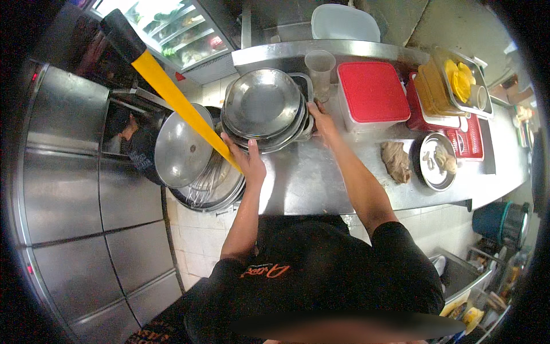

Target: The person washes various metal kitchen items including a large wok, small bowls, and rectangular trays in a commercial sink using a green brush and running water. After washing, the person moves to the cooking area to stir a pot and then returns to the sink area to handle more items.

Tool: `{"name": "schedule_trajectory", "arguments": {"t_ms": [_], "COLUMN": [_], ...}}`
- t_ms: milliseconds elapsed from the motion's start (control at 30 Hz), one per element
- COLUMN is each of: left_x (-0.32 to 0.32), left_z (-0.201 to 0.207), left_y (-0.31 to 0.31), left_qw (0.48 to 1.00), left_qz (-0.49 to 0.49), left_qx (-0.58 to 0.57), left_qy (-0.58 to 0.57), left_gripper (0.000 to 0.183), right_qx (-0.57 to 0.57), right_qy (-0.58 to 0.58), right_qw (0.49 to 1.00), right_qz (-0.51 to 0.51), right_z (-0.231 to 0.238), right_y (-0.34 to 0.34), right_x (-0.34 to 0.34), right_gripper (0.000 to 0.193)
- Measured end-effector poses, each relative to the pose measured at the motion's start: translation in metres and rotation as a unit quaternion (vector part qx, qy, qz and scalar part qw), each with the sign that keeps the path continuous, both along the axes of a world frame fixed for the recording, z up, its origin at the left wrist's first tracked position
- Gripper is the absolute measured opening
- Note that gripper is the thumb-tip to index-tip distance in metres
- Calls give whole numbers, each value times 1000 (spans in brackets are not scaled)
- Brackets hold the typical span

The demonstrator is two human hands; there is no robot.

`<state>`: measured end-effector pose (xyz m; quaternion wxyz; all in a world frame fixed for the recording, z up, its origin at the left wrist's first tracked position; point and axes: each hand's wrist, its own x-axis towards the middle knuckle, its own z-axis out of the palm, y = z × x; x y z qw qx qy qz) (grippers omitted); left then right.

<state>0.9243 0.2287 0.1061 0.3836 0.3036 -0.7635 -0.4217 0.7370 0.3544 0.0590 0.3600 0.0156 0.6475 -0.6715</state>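
A stack of round metal pans (263, 103) sits at the left end of the steel counter, between my two hands. My left hand (247, 161) grips its near rim, thumb on top and the other fingers partly hidden. On the right side my right hand (322, 121) is closed around the edge of the stack. A long yellow handle with a black end (177, 94) slants down to my left hand; whether that hand touches it I cannot tell. Left of the stack are a large metal bowl (180, 149), tilted, and a wire whisk (207, 186) in a wide pan.
Right of the stack stand a clear plastic cup (319, 71), a white tub with a red lid (375, 94), a crumpled brown bag (395, 161) and a metal bowl with food pieces (424, 175). Another person (140, 146) is low at the left, beside steel cabinet doors (63, 195).
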Motion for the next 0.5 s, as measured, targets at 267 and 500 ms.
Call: {"name": "schedule_trajectory", "arguments": {"t_ms": [267, 500], "left_x": [-8, 43], "left_z": [-22, -45], "left_y": [16, 36], "left_qw": [998, 982], "left_qz": [31, -78], "left_qx": [-22, 149], "left_qy": [-47, 86], "left_gripper": [67, 70], "right_qx": [36, 4], "right_qy": [91, 122], "right_qw": [994, 992], "right_qz": [54, -39], "right_z": [-63, 6], "right_y": [9, 133], "right_x": [-1, 99], "right_gripper": [84, 89]}}
